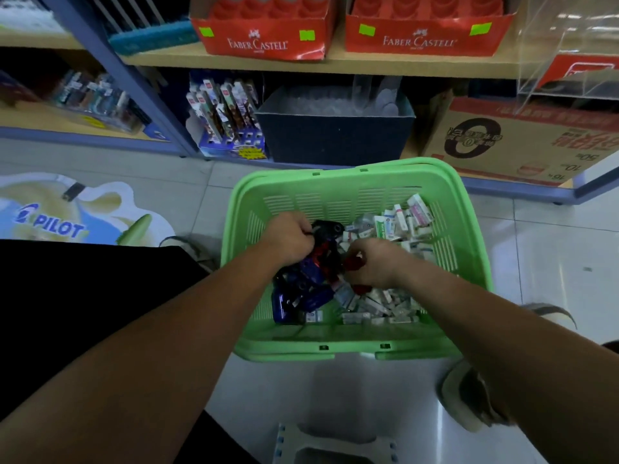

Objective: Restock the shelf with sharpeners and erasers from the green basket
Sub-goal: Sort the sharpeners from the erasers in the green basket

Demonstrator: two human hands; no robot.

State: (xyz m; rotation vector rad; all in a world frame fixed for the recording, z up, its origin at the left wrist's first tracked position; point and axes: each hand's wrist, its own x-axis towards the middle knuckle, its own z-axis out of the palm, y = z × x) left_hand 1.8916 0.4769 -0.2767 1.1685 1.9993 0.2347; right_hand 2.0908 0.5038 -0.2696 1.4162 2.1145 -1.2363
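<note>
A green basket point(469, 249) stands on the floor in front of the shelf. Inside it lie several dark blue, black and red sharpeners point(301, 289) on the left and a heap of small white boxed erasers point(402, 222) on the right. My left hand point(288, 239) is down in the basket, fingers curled round a bunch of dark sharpeners. My right hand point(375, 262) grips red sharpeners point(351, 262) just beside it, over the middle of the basket.
The shelf point(335, 63) rises behind the basket, with two red Faber-Castell boxes point(261, 31) on top, and a dark bin point(335, 135), a pen display point(227, 122) and a cardboard carton point(522, 139) below. A white stool point(335, 443) is at my feet.
</note>
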